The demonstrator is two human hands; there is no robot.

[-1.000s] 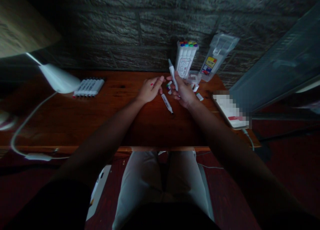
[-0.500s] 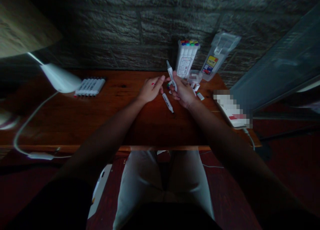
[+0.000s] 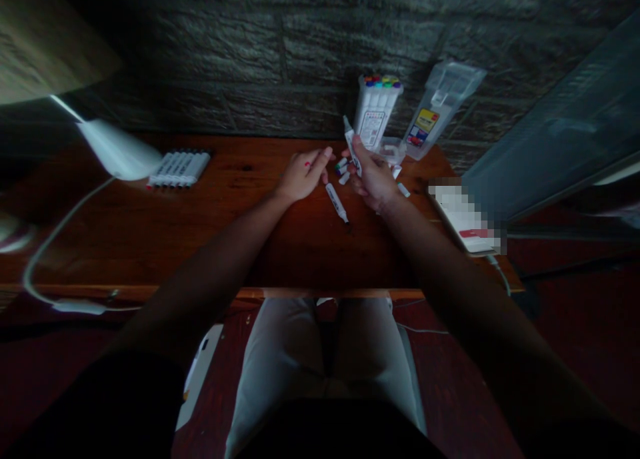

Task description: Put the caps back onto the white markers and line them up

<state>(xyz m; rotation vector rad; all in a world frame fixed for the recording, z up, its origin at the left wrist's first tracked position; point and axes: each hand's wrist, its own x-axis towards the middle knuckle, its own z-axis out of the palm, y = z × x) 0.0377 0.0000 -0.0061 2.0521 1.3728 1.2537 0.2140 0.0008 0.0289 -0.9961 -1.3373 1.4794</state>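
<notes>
My right hand is closed round a white marker that points up and away from me. My left hand rests on the wooden table with its fingers stretched toward the right hand, their tips beside several loose marker caps. Another white marker lies on the table between the two hands. Behind the right hand stands an upright clear case of markers with coloured ends showing on top.
A clear case lid leans on the stone wall. A row of white markers lies at the left beside a white lamp head and its cable. A flat blurred item lies at the right edge.
My right hand and its marker have shifted slightly to the right and back toward the case. The left hand has stayed nearly still.
</notes>
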